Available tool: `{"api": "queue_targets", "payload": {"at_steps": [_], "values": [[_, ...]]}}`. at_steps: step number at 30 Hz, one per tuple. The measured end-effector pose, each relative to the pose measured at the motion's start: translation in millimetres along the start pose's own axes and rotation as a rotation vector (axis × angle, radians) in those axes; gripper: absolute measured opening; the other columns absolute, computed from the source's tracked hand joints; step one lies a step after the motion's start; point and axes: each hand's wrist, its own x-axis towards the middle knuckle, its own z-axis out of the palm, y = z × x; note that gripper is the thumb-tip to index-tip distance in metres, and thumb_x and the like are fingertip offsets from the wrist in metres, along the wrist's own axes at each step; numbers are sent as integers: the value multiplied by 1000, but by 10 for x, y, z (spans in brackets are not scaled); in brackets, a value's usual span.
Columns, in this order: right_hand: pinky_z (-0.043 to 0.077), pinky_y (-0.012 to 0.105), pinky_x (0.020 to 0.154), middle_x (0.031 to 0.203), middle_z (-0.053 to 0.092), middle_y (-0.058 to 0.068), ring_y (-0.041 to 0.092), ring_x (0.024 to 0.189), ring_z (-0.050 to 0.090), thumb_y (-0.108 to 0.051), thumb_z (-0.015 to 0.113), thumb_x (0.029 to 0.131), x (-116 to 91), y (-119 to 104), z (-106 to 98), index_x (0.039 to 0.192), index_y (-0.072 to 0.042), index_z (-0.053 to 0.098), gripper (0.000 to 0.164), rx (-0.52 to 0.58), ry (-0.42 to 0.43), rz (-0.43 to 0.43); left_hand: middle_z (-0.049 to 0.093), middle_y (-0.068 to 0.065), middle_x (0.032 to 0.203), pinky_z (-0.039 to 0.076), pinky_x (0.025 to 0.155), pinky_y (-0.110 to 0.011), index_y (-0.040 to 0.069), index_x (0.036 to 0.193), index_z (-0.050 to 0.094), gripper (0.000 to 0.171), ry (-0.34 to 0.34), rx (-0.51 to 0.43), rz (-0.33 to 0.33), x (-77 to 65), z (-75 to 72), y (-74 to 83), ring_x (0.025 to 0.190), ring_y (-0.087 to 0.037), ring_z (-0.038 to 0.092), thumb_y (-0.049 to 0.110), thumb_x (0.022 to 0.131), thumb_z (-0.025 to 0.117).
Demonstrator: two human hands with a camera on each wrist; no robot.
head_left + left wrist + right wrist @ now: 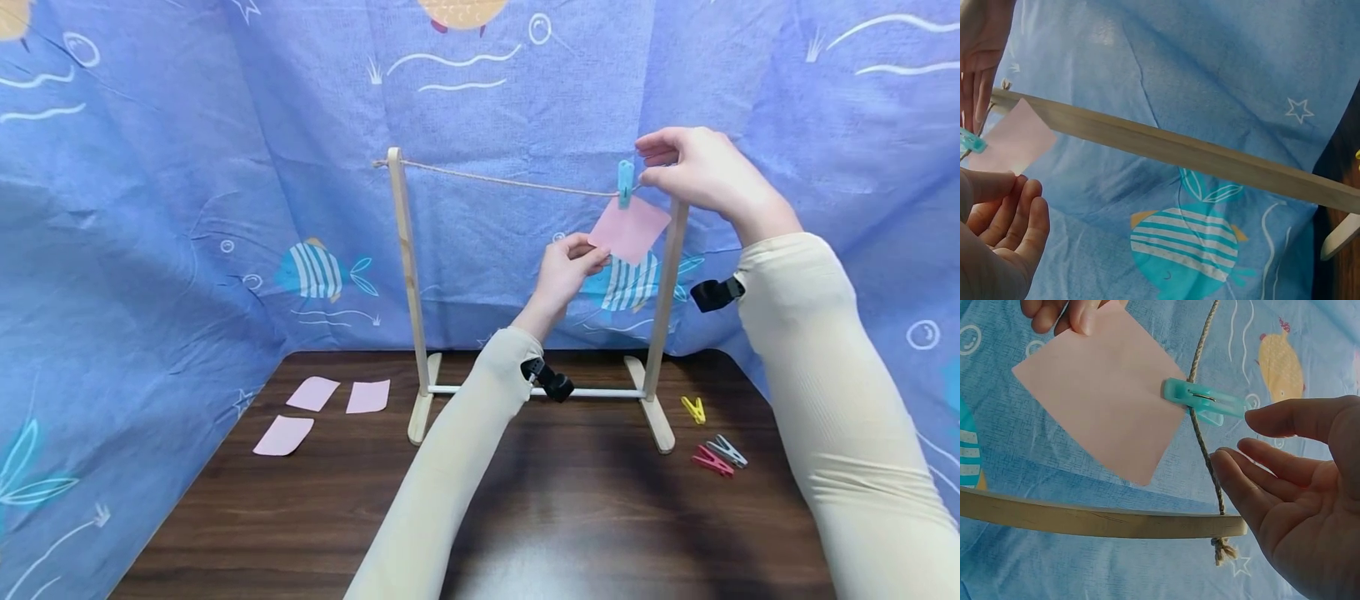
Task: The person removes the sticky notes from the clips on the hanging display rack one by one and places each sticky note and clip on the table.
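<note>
A light-blue clothespin [626,182] clamps one corner of a pink paper square [632,230] to a twine line [510,181], close to the right post. My left hand [564,273] pinches the paper's lower left corner between thumb and fingers. Beside the clothespin, my right hand [708,171] has its thumb and fingers spread apart. In the right wrist view, the thumb of that hand [1297,469] lies at the end of the clothespin's handles [1229,406]; whether it touches them I cannot tell. The other fingers sit near the twine and hold nothing.
A wooden frame with a left post [408,275] and right post [666,300] stands on the dark table [555,508]. Three pink squares [367,397] lie at left. Yellow [693,409], red [712,461] and grey [727,451] clothespins lie at right. A blue patterned cloth [187,167] hangs behind.
</note>
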Motion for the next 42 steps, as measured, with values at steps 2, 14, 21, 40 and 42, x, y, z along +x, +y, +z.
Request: {"api": "queue_targets", "payload": {"at_steps": [2,14,21,40,42], "values": [[35,60,113,155,41,20,40,141,39,-30,51,103,24,5,-5,158,-7,31,62,3,-15,12,68,-32,108,60,85,-35,-7,101,68,13,-1,4,-1,-1,3,11,88,-26,72,5,97,67],[35,59,112,152,44,22,42,139,40,-34,52,104,82,18,6,156,-6,34,62,30,-58,48,70,-25,105,60,79,-24,-4,101,67,11,3,24,-24,-3,17,28,99,-37,70,7,98,67],[31,61,114,157,37,22,42,143,35,-39,50,105,64,26,11,158,-8,30,65,60,-97,36,69,-28,108,60,80,-25,-5,102,67,12,6,22,-24,-2,9,19,90,-25,73,6,98,67],[38,56,110,149,47,23,38,136,44,-36,50,106,52,-35,101,153,-4,40,58,82,-89,-36,73,-20,98,58,90,-43,-7,107,68,16,28,14,-12,-65,-41,35,102,-42,68,6,97,67],[40,55,108,145,51,23,37,133,47,-36,51,105,62,-42,117,151,-4,44,56,73,-59,-49,73,-19,97,58,90,-44,-6,107,68,16,33,19,-9,-64,-57,43,101,-40,69,6,97,67]]}}
